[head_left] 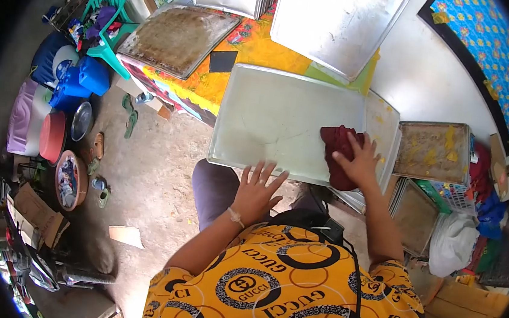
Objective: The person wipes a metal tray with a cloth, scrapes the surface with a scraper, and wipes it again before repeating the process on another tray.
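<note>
Metal tray [288, 116] reaches from the yellow-covered table [270, 52] toward the lap, floor [160, 163] open past its left edge, left hand [256, 192] spread, empty by its near edge, right hand [360, 162] open-fingered on maroon cloth [336, 143] near its right edge.

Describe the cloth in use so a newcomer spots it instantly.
Find the large pale metal tray before the yellow shirt. Toward its right edge, under the right hand, lies a crumpled dark red cloth, the only fabric on that tray.
</note>
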Tool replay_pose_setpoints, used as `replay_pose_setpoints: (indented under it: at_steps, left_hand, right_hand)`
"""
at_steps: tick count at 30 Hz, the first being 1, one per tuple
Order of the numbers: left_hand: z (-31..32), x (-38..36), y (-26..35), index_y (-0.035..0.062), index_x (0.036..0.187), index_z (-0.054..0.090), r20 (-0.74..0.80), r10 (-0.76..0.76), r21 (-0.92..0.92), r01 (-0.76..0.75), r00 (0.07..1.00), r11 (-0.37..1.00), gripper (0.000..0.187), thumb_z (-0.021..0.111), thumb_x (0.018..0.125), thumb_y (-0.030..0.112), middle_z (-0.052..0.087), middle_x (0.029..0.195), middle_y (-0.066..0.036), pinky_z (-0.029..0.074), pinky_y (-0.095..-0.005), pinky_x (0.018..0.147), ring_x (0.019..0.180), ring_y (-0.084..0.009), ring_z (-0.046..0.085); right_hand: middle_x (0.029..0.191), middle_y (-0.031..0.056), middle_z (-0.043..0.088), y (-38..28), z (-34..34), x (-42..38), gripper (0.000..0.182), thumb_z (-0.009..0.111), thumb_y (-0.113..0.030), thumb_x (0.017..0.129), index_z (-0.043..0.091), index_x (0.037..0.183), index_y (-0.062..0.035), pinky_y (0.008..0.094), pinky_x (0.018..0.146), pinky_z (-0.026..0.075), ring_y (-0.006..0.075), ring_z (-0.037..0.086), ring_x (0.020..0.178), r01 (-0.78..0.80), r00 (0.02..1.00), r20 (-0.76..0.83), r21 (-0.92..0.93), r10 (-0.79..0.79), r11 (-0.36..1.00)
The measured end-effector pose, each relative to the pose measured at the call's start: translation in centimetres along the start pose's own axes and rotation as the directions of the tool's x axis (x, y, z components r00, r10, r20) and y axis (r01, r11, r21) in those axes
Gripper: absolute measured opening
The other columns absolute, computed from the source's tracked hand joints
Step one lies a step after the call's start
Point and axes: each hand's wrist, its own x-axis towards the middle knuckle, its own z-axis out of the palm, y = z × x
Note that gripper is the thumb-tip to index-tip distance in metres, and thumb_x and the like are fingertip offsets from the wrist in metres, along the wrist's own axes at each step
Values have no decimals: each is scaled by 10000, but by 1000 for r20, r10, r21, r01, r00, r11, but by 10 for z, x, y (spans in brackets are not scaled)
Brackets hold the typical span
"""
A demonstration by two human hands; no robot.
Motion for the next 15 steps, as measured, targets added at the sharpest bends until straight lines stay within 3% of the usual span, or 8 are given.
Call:
replay_pose_setpoints:
  at_steps: [3,6,7,11,15]
  left_hand:
    - [-9,39,-4,265,1436,271,121,58,246,-86,991,965,729,623,801,212,201,1504,-158,170,-660,1026,1342,-452,227]
    - [37,61,-32,269,1420,308,126,65,304,-101,990,947,679,555,812,93,219,1499,-158,129,-687,1025,1333,-492,208]
    - [38,62,-33,279,1419,313,122,63,213,-88,991,973,673,503,818,43,228,1495,-165,146,-694,1013,1328,-506,208]
    - [45,64,-42,275,1414,332,148,95,209,-125,984,970,658,540,806,131,221,1497,-167,118,-719,999,1323,-526,196]
    - [47,62,-45,272,1416,328,106,109,129,-122,988,984,636,508,825,117,209,1502,-166,112,-716,1003,1328,-522,189]
  right_hand:
    - [1440,200,289,-6,33,7,675,653,-547,727,470,1327,-299,627,1054,156,470,214,1325,64,998,-38,187,-58,980]
    - [1430,198,309,-1,46,16,668,657,-539,728,464,1328,-316,604,1062,175,466,231,1320,68,995,-88,222,-49,973]
    - [1429,201,309,0,47,17,664,656,-533,733,463,1329,-313,598,1064,178,467,235,1318,64,995,-83,227,-46,972]
    - [1419,219,317,4,54,36,645,653,-510,751,466,1330,-294,578,1068,192,470,255,1307,60,994,-99,255,-36,965]
    - [1388,237,357,6,68,107,639,632,-506,771,473,1330,-239,559,1056,238,470,303,1275,-3,986,-165,205,37,979]
